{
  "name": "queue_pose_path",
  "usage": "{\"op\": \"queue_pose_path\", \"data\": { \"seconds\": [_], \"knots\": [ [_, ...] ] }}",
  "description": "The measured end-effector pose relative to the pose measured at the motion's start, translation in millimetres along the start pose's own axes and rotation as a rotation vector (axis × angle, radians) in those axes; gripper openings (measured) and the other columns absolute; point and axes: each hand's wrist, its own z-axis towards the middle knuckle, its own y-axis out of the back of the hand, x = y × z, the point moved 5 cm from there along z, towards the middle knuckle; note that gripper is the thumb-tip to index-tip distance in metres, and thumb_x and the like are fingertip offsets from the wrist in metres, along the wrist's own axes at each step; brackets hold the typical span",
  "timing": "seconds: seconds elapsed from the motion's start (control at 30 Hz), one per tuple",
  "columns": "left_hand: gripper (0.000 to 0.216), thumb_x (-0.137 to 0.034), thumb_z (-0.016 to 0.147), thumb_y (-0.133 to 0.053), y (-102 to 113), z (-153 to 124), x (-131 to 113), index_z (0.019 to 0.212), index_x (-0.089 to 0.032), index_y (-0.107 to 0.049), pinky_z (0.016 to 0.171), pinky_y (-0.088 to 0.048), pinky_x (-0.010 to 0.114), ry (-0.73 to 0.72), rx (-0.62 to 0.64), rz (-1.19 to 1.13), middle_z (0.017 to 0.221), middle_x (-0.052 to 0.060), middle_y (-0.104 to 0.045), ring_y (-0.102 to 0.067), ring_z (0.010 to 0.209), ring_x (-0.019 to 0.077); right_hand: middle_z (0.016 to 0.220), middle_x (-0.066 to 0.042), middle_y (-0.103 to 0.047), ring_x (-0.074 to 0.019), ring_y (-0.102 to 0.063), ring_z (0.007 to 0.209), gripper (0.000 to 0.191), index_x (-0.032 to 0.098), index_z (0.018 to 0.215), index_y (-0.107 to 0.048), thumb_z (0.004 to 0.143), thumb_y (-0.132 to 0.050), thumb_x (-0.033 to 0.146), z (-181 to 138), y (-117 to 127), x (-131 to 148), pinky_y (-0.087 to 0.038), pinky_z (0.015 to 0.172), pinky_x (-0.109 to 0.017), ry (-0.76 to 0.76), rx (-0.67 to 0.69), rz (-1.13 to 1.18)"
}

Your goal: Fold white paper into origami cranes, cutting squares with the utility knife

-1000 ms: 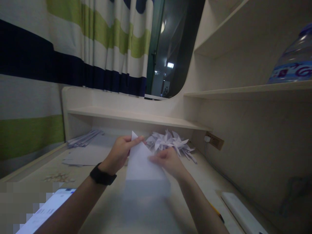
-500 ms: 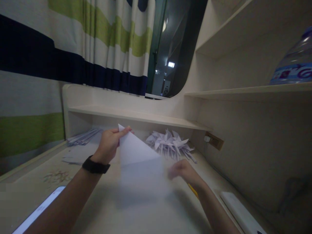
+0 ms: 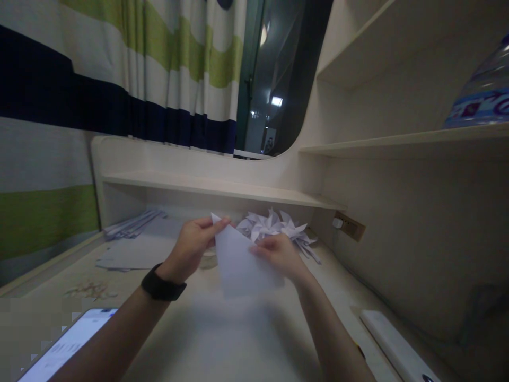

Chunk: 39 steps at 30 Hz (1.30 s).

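A white sheet of paper (image 3: 242,268) with a slanted upper edge is held up above the desk between both hands. My left hand (image 3: 194,241), with a black band on its wrist, pinches the paper near its upper left corner. Along the slanted edge, my right hand (image 3: 278,252) grips the sheet between thumb and fingers. Behind the hands lies a pile of white paper pinwheels (image 3: 274,225), partly covered by my right hand. A roll of tape (image 3: 209,260) is partly visible beside my left hand.
To the left are a stack of white paper (image 3: 135,249), folded paper strips (image 3: 133,225) and small scattered bits (image 3: 91,290). A lit phone (image 3: 71,345) lies at the front left, a long white object (image 3: 397,345) at the right. A bottle (image 3: 483,101) stands on the shelf.
My right hand, apart from the sheet and blurred before, now grips its slanted edge. The paper has moved slightly right and appears smaller. My left hand keeps its pinch.
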Motion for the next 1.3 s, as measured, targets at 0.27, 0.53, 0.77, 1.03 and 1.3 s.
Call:
{"op": "queue_pose_path", "data": {
  "seconds": [0.27,0.53,0.77,1.03,1.3],
  "knots": [
    [0.019,-0.038,0.077,-0.070,16.6,-3.8,-37.1,0.081,-0.019,-0.073,0.075,-0.052,0.030,-0.278,-0.064,0.356,0.081,0.004,-0.075,-0.069,0.080,0.0217,0.049,0.002,-0.054,-0.0088,-0.044,0.047,0.026,0.013,0.055,-0.066,0.078,-0.064,0.028,-15.4,17.3,10.4,-0.025,0.046,-0.021,-0.019,0.201,-0.268],
    [0.022,-0.022,0.089,-0.054,-53.7,-38.8,-4.5,0.078,-0.022,-0.073,0.057,-0.035,0.025,-0.523,0.560,1.192,0.073,0.004,-0.073,-0.066,0.069,0.0192,0.057,-0.003,-0.067,-0.0115,-0.054,0.053,0.022,0.016,0.065,-0.072,0.082,-0.061,0.024,-26.4,-4.9,32.5,-0.027,0.051,-0.023,0.194,0.203,-0.578],
    [0.024,-0.025,0.090,-0.051,-46.1,-28.8,5.7,0.081,-0.020,-0.073,0.058,-0.032,0.024,-0.422,0.645,1.099,0.074,0.002,-0.071,-0.062,0.068,0.0158,0.067,-0.003,-0.072,-0.0124,-0.060,0.059,0.017,0.017,0.077,-0.075,0.080,-0.058,0.014,-23.1,-5.5,26.7,-0.034,0.056,-0.020,0.215,0.268,-0.486],
    [0.031,-0.021,0.088,-0.049,-47.6,-30.4,6.6,0.061,-0.014,-0.062,0.053,-0.028,0.023,-0.409,0.772,1.069,0.054,-0.002,-0.056,-0.050,0.052,0.0103,0.065,-0.001,-0.071,-0.0115,-0.060,0.059,0.020,0.015,0.077,-0.076,0.073,-0.059,0.004,-25.5,-0.9,27.7,-0.037,0.056,-0.018,0.191,0.365,-0.397],
    [0.026,-0.024,0.085,-0.049,-16.7,-18.2,-9.8,0.064,-0.014,-0.062,0.052,-0.032,0.022,-0.238,0.811,0.997,0.059,0.000,-0.058,-0.053,0.054,0.0119,0.061,0.000,-0.066,-0.0104,-0.055,0.056,0.017,0.014,0.071,-0.073,0.082,-0.062,0.021,-30.1,42.5,15.6,-0.035,0.052,-0.019,0.098,0.344,-0.351]
  ]
}}
